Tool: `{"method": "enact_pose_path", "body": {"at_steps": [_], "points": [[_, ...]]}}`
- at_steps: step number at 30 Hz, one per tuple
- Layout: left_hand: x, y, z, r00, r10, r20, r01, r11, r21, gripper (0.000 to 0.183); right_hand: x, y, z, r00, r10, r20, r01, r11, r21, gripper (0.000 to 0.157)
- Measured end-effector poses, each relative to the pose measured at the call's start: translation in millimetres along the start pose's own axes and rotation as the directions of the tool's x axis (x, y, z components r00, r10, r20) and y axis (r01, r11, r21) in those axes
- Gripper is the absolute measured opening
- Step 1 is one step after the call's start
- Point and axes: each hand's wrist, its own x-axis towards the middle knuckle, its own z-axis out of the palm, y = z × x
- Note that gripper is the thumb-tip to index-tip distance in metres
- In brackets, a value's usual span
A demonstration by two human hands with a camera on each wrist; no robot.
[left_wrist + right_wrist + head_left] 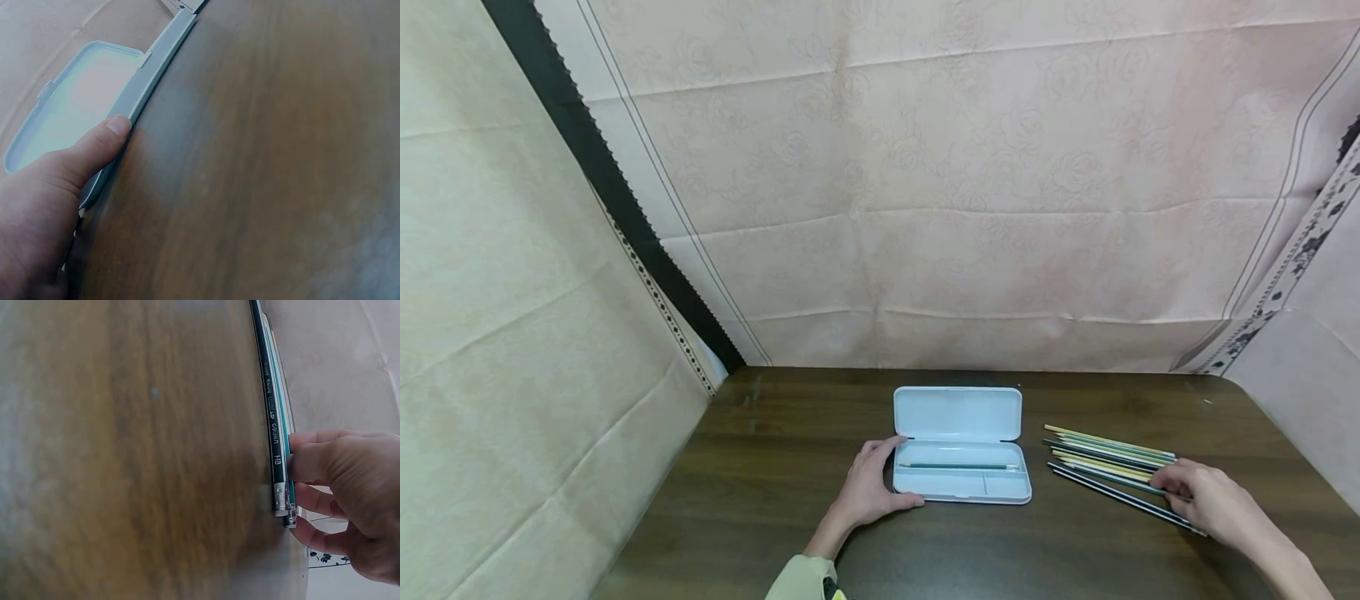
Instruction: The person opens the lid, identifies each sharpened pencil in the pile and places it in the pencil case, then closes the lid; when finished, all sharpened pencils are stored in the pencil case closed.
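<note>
A light blue pencil case [957, 414] lies open on the table, lid laid back. Inside its tray is a single green pencil [958, 467]. My left hand [871, 485] grips the case at its left end, thumb [115, 131] along the front edge and fingers at the hinge side. To the right, several pencils [1097, 444] in green, yellow and black lie loosely fanned. My right hand [1213, 500] pinches a green pencil [282, 412] near its eraser end. Beside it lies a black pencil [272, 425] marked HB.
The brown wooden table [790, 467] extends around the case and pencils. Pale patterned cloth [985, 208] hangs behind it, with more cloth [550, 375] on the left and a cloth panel [1307, 367] on the right.
</note>
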Motion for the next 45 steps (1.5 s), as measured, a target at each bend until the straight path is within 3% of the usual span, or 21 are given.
{"method": "enact_pose_path", "body": {"at_steps": [4,20,31,41,45], "points": [[-0.1,0.1,-0.4,1.0,0.0,0.0,0.0,1.0,-0.001,0.091,0,-1,-1.6,1.0,0.012,0.026,-0.012,1.0,-0.005,0.034],[0.1,-0.4,-0.3,1.0,-0.003,0.003,0.003,1.0,0.003,0.091,4,-10,-6.2,0.999,-0.039,-0.009,0.039,0.999,0.003,0.034],[-0.1,0.1,-0.5,1.0,-0.014,0.004,0.014,1.0,-0.001,0.091,19,-25,-1.3,0.974,-0.175,-0.144,0.178,0.984,0.008,0.04],[0.4,-0.3,0.1,1.0,-0.015,0.01,0.015,1.0,0.001,0.091,35,-46,1.4,0.972,-0.199,-0.124,0.205,0.978,0.037,0.038],[0.1,0.8,0.0,1.0,-0.013,0.008,0.013,1.0,0.001,0.09,42,-52,5.7,0.951,-0.263,-0.159,0.276,0.959,0.06,0.038]]}}
